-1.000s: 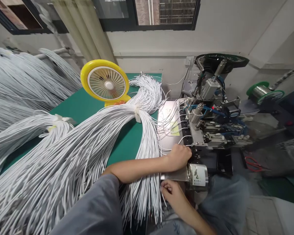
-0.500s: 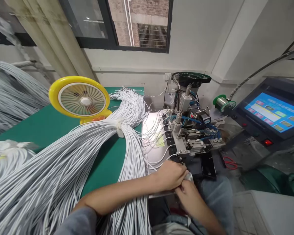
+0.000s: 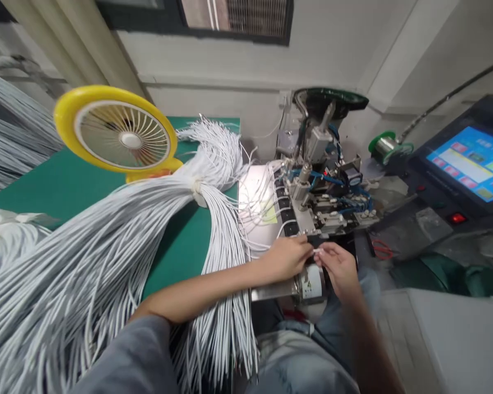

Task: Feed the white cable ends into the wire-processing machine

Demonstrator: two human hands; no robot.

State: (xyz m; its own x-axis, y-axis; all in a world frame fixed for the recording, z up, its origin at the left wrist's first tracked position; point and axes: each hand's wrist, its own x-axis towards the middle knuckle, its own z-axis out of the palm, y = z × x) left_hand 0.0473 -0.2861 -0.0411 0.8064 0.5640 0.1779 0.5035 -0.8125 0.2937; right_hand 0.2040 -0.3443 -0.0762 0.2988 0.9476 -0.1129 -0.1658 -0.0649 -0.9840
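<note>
From here I can see a thin white wire (image 3: 316, 250) between the two hands, just in front of the machine (image 3: 308, 202) and above a round metal canister (image 3: 311, 282) with a pale label. The left hand (image 3: 285, 258) has its fingers curled closed on it; the right hand (image 3: 340, 269) pinches it between thumb and fingertips. Only a short stretch shows, its long axis running roughly sideways from one hand to the other; which end is which I can't make out. Beside the left forearm, a thick bundle (image 3: 225, 235) of smooth, round white wires, tied at the neck, fans out over the flat green worktop (image 3: 66, 175).
</note>
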